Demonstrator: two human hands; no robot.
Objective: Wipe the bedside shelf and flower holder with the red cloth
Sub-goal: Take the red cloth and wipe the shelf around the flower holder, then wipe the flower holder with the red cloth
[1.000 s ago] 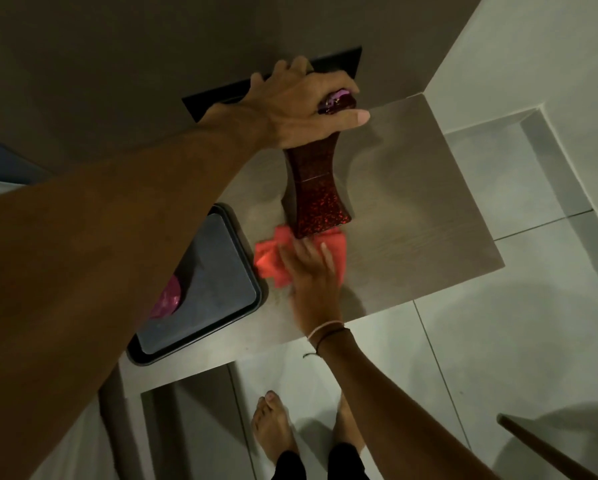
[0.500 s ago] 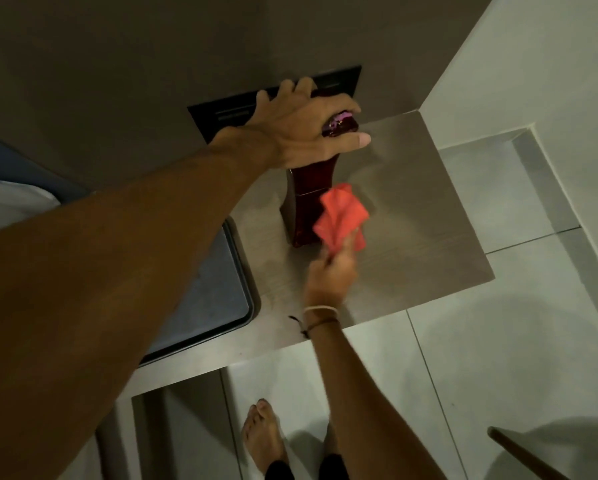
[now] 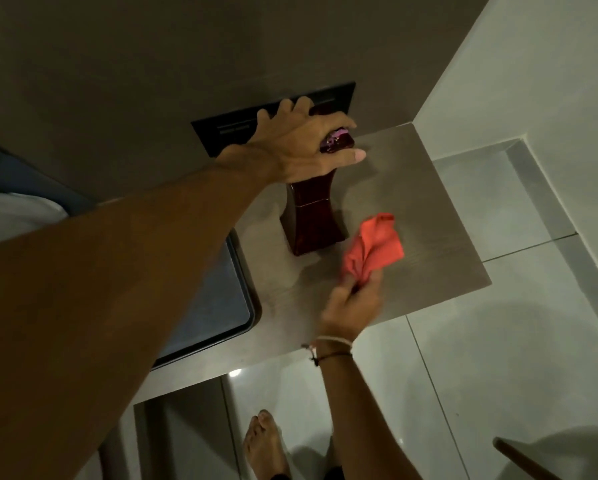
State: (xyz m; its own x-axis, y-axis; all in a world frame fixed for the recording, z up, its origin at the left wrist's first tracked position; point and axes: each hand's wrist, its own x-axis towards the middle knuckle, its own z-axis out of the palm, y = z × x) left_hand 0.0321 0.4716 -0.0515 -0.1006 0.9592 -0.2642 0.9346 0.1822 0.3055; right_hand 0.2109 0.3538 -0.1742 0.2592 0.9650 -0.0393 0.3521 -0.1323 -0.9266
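A dark red glossy flower holder stands upright on the grey wooden bedside shelf. My left hand grips its top, covering the rim. My right hand pinches a bunched red cloth lifted just off the shelf, to the right of the holder's base and not touching it. A cord bracelet sits on my right wrist.
A dark tray lies on the shelf's left part, mostly hidden by my left forearm. A black wall panel sits behind the holder. Pale floor tiles lie below, with my bare feet and a wooden edge at bottom right.
My right hand lifted the red cloth off the shelf at the holder's base and carried it to the right, away from the holder. My left hand kept its grip on the top.
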